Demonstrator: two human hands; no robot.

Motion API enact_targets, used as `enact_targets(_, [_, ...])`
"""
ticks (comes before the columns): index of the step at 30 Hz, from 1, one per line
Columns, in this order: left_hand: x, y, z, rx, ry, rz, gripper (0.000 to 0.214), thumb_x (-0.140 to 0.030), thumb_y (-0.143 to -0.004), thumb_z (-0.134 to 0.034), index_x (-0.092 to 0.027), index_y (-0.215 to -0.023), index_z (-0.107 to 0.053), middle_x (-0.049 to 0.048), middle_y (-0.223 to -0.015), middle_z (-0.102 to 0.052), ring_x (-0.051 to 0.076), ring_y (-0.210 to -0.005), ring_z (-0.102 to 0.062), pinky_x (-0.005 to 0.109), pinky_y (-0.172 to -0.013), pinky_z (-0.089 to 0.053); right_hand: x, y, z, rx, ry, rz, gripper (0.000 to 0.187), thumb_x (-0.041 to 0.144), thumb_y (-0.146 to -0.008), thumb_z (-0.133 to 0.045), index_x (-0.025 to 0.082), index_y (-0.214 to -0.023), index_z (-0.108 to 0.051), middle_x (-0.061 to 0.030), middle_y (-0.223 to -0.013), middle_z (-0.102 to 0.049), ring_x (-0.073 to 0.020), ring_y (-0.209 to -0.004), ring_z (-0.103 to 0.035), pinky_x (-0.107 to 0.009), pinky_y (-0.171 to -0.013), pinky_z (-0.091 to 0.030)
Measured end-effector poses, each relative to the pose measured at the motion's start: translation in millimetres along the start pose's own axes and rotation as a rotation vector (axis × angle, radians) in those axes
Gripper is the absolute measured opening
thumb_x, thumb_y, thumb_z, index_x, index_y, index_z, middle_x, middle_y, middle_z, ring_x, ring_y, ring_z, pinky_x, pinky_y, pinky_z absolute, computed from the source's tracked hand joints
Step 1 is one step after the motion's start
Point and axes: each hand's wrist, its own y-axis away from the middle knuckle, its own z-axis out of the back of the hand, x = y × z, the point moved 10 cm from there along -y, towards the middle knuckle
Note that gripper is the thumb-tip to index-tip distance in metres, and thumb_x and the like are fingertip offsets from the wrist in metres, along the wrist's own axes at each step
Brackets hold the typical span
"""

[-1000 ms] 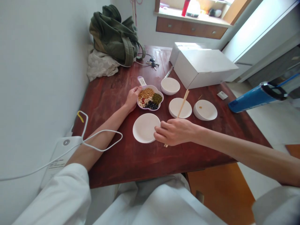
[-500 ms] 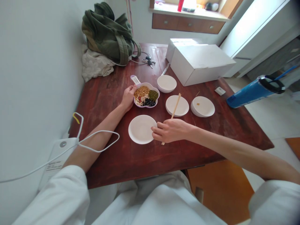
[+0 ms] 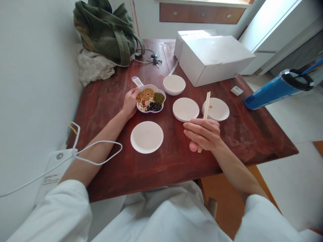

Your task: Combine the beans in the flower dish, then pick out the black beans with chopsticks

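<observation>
1. Lower right of centre, your right hand (image 3: pixel 203 134) grips wooden chopsticks (image 3: pixel 207 106); a slack hold could drop them.
2. Upper left of centre, your left hand (image 3: pixel 130 102) holds the flower-shaped dish (image 3: pixel 148 112); tilting it could spill soybeans (image 3: pixel 145 95), mung beans (image 3: pixel 158 98) and black beans (image 3: pixel 154 107).

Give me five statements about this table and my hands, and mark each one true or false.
1. The right hand holds chopsticks. True.
2. The left hand is on the blue bottle. False: the left hand grips the edge of the dish.
3. Black beans lie in the dish. True.
4. The green bag is to the right of the white box. False: the green bag is to the left of the white box.
5. The keys lie between the green bag and the white box. True.
</observation>
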Motion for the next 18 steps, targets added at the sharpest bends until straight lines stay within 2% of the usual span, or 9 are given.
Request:
enact_targets(3, [-1.1,-0.3,0.0,-0.003,-0.016,-0.016,0.021,-0.036,-0.099,-0.075,-0.016,-0.096,-0.069,0.0092,-0.097,-0.081,0.03,-0.124,-0.076,0.045,-0.114,-0.06,4.4,15.6,24.1,-0.259,0.069,0.118,0.053,0.059,-0.112,-0.042,0.026,-0.091,-0.078,-0.0078,-0.098,-0.081,-0.0246,-0.1,-0.076,-0.037,-0.074,-0.062])
enact_targets(5, [-0.8,-1.3,0.5,-0.001,-0.021,-0.026,0.023,-0.038,-0.097,-0.078,-0.016,-0.094,-0.07,0.0092,-0.098,-0.081,0.03,-0.125,-0.076,0.043,-0.115,-0.06,-9.4,21.3,30.5,-0.351,0.078,0.062,0.053,0.066,-0.109,-0.044,0.03,-0.091,-0.078,-0.0068,-0.089,-0.078,-0.0257,-0.093,-0.074,-0.041,-0.072,-0.06])
enact_targets(8, [0.5,-3.1,0.8,0.012,-0.02,-0.032,0.026,-0.041,-0.093,-0.082,-0.017,-0.09,-0.069,0.0097,-0.099,-0.083,0.03,-0.126,-0.076,0.042,-0.116,-0.06,-28.6,33.1,47.2,-0.599,0.098,-0.01,0.062,0.069,-0.11,-0.04,0.028,-0.078,-0.073,-0.003,-0.061,-0.058,-0.0187,-0.064,-0.062,-0.035,-0.055,-0.046])
enact_targets(10, [1.2,-3.7,1.0,0.019,-0.023,-0.031,0.027,-0.042,-0.092,-0.082,-0.018,-0.091,-0.07,0.0095,-0.098,-0.083,0.03,-0.126,-0.076,0.043,-0.116,-0.06,-42.5,41.2,53.2,-0.733,0.051,-0.084,0.066,0.065,-0.113,-0.036,0.024,-0.071,-0.068,0.0002,-0.05,-0.043,-0.0139,-0.048,-0.052,-0.031,-0.045,-0.034])
enact_targets(11, [1.4,-3.8,1.1,0.021,-0.027,-0.03,0.027,-0.043,-0.092,-0.082,-0.018,-0.092,-0.071,0.0094,-0.096,-0.083,0.031,-0.125,-0.077,0.044,-0.115,-0.061,-50.5,44.3,53.4,-0.77,0.014,-0.14,0.067,0.063,-0.114,-0.033,0.024,-0.071,-0.066,0.0011,-0.049,-0.042,-0.013,-0.045,-0.051,-0.03,-0.043,-0.032])
enact_targets(13, [1.4,-3.7,1.1,0.024,-0.032,-0.029,0.028,-0.043,-0.092,-0.083,-0.017,-0.095,-0.072,0.0097,-0.095,-0.083,0.031,-0.124,-0.077,0.044,-0.114,-0.062,-65.1,49.3,49.8,-0.795,-0.046,-0.27,0.067,0.059,-0.116,-0.03,0.024,-0.076,-0.069,0.0012,-0.05,-0.048,-0.0141,-0.044,-0.055,-0.03,-0.043,-0.036])
enact_targets(16, [1.0,-3.6,1.0,0.025,-0.031,-0.033,0.031,-0.044,-0.09,-0.084,-0.017,-0.095,-0.071,0.0108,-0.095,-0.082,0.032,-0.123,-0.078,0.045,-0.112,-0.063,-75.4,51.1,39.8,-0.73,-0.088,-0.389,0.065,0.061,-0.115,-0.033,0.025,-0.083,-0.076,-0.0013,-0.057,-0.06,-0.0184,-0.053,-0.066,-0.034,-0.05,-0.047])
enact_targets(18, [0.9,-4.0,1.3,0.024,-0.035,-0.04,0.032,-0.045,-0.089,-0.085,-0.017,-0.094,-0.07,0.0108,-0.095,-0.082,0.032,-0.122,-0.078,0.045,-0.11,-0.064,-81.2,52.1,33.5,-0.674,-0.112,-0.46,0.065,0.067,-0.112,-0.039,0.025,-0.081,-0.078,-0.0023,-0.059,-0.063,-0.0201,-0.059,-0.069,-0.036,-0.055,-0.051])
